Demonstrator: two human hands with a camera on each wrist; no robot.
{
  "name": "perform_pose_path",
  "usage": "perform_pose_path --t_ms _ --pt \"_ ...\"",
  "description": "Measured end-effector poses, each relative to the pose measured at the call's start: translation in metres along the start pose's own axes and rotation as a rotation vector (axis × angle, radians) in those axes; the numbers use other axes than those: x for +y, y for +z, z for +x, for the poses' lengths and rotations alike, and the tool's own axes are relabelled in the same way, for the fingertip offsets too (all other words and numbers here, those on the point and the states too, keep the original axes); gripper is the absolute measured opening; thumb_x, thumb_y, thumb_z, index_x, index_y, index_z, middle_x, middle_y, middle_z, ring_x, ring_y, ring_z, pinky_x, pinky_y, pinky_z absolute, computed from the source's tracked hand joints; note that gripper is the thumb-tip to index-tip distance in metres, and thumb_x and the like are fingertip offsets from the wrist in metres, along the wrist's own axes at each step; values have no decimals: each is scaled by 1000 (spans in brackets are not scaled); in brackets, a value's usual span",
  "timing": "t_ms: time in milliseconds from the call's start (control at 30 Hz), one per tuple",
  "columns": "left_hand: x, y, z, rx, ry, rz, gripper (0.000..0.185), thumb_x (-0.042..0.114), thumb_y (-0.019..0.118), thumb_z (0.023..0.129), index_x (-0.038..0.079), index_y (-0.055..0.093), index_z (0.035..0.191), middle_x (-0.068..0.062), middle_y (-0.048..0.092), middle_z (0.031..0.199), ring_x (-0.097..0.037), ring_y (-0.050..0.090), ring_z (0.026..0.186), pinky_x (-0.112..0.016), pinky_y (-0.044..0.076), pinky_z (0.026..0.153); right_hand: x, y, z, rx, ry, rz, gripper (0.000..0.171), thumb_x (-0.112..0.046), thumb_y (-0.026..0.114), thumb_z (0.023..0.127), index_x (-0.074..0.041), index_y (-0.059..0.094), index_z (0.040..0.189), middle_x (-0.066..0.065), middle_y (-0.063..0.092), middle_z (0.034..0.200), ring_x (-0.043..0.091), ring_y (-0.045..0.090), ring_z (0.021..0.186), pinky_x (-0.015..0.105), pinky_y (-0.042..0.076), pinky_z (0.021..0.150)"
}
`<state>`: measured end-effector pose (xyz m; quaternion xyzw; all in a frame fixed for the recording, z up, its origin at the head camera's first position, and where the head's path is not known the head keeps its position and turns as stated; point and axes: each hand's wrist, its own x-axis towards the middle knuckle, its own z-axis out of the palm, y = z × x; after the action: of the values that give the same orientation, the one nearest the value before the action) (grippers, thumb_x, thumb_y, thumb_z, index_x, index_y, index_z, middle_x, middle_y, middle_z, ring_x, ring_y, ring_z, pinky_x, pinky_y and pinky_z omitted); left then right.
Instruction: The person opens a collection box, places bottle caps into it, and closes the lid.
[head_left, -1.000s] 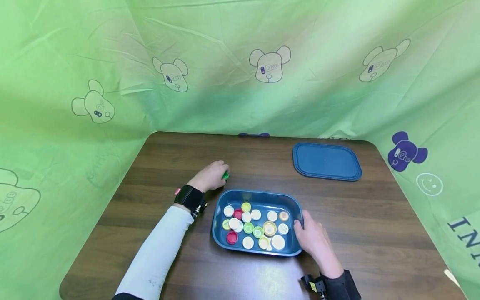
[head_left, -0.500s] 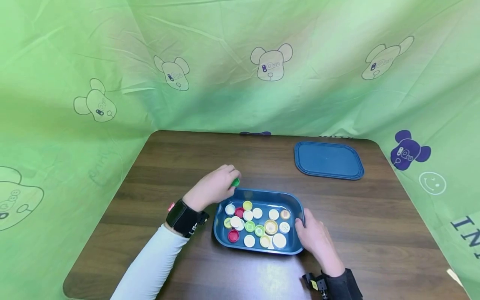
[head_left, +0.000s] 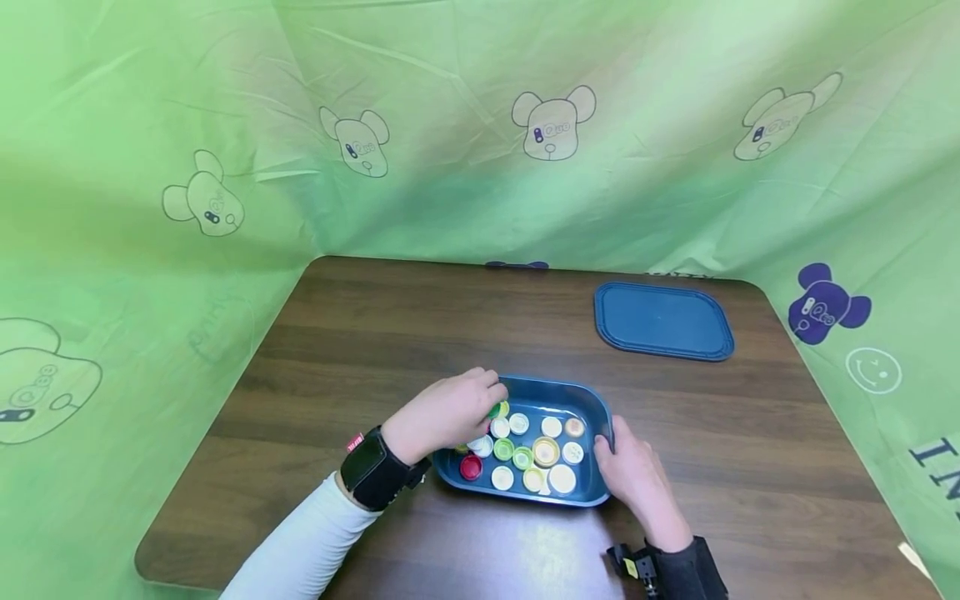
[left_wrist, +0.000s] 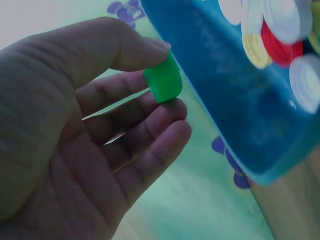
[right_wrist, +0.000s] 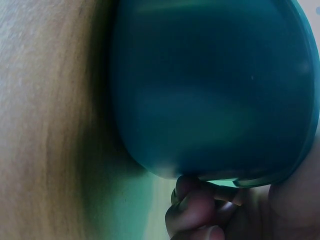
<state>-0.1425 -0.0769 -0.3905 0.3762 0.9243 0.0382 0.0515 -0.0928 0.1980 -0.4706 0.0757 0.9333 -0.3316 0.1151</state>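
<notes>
My left hand [head_left: 442, 414] is over the left part of a blue plastic box [head_left: 555, 392]. Thumb and fingers pinch a green bottle cap [left_wrist: 165, 81], seen best in the left wrist view. Inside the box lie several bottle caps: white ones [head_left: 562, 478], a red one [head_left: 470, 467], a cream one [head_left: 546, 452] and green ones [head_left: 522, 457]. Some caps are hidden behind my left hand. My right hand [head_left: 636, 475] grips the box's right end, thumb at the rim; the right wrist view shows its fingers curled against the outer wall [right_wrist: 210, 90].
A flat blue lid [head_left: 664, 321] lies at the back right of the brown wooden table [head_left: 420, 308]. Green sheeting [head_left: 450, 192] printed with bear heads hangs behind and along both sides of the table.
My left hand has carried the green bottle cap from the table beyond the box's left corner, rightward and nearer, to above the box. My right hand keeps its grip on the box.
</notes>
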Motion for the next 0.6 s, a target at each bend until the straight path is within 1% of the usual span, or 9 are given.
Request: perform_pose_path --t_ms 100,200,300,367,500,600 --pt "6 3 -1 -47 18 -6 35 21 74 91 11 68 125 -2 64 111 -14 55 97 -27 55 87 1 0 0 5 -1 -2 28 -20 47 104 0 47 124 16 58 95 23 57 71 31 45 54" --pt "10 6 -4 -75 29 -3 37 23 74 92 12 67 126 -2 64 112 -13 55 97 -27 54 89 1 1 0 6 1 0 29 -20 47 104 0 47 125 17 59 96 22 57 72 31 45 55" --pt "12 9 -7 -73 39 8 36 23 73 92 13 67 126 -1 65 112 -13 54 96 -26 54 88 1 1 -1 6 7 0 30 -20 47 104 0 47 126 17 60 98 23 57 73 31 46 55" --pt "14 11 -9 -71 51 8 35 22 74 92 13 68 125 1 64 108 -12 53 94 -24 53 87 1 1 -1 6 11 -1 30 -21 47 104 0 47 126 18 60 99 23 58 73 31 46 55" --pt "16 15 -12 -80 74 12 33 19 75 90 13 69 122 3 60 99 -10 51 87 -22 51 82 1 0 0 3 14 0 27 -22 47 104 -1 47 122 16 57 93 23 56 71 31 45 54" --pt "18 18 -14 -87 83 22 33 19 76 89 14 69 120 5 59 97 -9 51 85 -22 51 82 1 1 -1 1 13 5 25 -22 47 104 -2 48 120 15 57 91 22 56 70 31 45 54"
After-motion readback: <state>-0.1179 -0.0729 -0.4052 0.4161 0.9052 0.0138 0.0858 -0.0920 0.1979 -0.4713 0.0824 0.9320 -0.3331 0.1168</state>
